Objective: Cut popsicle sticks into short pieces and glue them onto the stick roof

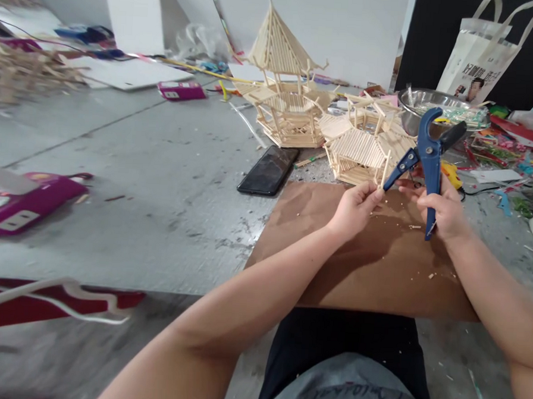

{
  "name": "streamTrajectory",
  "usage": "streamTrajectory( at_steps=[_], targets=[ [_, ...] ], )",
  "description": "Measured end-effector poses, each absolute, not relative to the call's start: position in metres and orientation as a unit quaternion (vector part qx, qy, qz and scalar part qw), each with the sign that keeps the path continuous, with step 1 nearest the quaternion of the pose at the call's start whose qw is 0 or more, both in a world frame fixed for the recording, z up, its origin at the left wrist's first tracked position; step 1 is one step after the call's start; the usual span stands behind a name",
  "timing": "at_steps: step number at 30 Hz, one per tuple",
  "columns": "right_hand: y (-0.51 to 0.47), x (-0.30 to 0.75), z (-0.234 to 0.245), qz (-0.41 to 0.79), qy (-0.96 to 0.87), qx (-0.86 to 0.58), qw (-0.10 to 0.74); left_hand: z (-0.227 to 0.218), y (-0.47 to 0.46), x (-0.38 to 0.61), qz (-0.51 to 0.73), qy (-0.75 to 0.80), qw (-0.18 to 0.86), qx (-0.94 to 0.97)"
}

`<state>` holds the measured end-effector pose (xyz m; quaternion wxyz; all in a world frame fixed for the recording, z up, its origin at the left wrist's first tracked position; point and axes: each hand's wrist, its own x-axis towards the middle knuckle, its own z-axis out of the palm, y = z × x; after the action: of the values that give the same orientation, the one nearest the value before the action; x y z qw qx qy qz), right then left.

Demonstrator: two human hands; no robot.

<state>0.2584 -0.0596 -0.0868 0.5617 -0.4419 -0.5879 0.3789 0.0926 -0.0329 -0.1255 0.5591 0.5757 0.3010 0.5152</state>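
My left hand (359,209) is closed in a pinch over the brown board, with a short thin wooden stick (386,169) standing up from its fingertips. My right hand (448,212) is wrapped round one handle of a blue pipe cutter (431,157), its hooked jaw pointing up and its handles spread apart. The cutter's other handle slants down to my left fingertips; whether they also grip it I cannot tell. Just beyond my hands is a low model made of wooden sticks (358,151). A taller stick pagoda (285,57) with a pointed roof rises behind it.
A brown board (334,268) with small wood scraps covers the grey table (160,176) before me. A black phone (268,170) lies at its upper left. Behind the cutter is a metal bowl (414,118); clutter fills the right. Purple packs (29,208) sit left.
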Motion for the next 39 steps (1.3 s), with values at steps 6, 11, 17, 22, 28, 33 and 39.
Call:
streamTrajectory(
  at_steps=[6,11,17,22,28,33,39],
  targets=[
    [-0.067,0.245,-0.091,0.472,-0.530,-0.399,0.581,-0.120,-0.044,0.099,0.515,0.272,0.569,0.581],
    [-0.073,0.245,-0.083,0.524,-0.549,-0.398,0.516,-0.120,-0.046,0.096,0.463,0.280,0.559,0.629],
    [-0.066,0.281,-0.089,0.241,-0.602,-0.577,0.497,-0.124,-0.035,0.085,0.467,0.386,0.375,0.702],
    [-0.061,0.301,-0.104,-0.035,-0.706,-0.636,0.308,-0.122,-0.028,0.076,0.486,0.409,0.260,0.727],
    [-0.063,0.288,-0.113,-0.032,-0.766,-0.604,0.215,-0.122,-0.027,0.075,0.510,0.404,0.295,0.700],
    [-0.071,0.278,-0.112,-0.013,-0.766,-0.604,0.219,-0.123,-0.029,0.076,0.512,0.384,0.312,0.702],
    [-0.074,0.272,-0.114,-0.001,-0.771,-0.599,0.215,-0.120,-0.033,0.076,0.507,0.385,0.269,0.723]
  ],
)
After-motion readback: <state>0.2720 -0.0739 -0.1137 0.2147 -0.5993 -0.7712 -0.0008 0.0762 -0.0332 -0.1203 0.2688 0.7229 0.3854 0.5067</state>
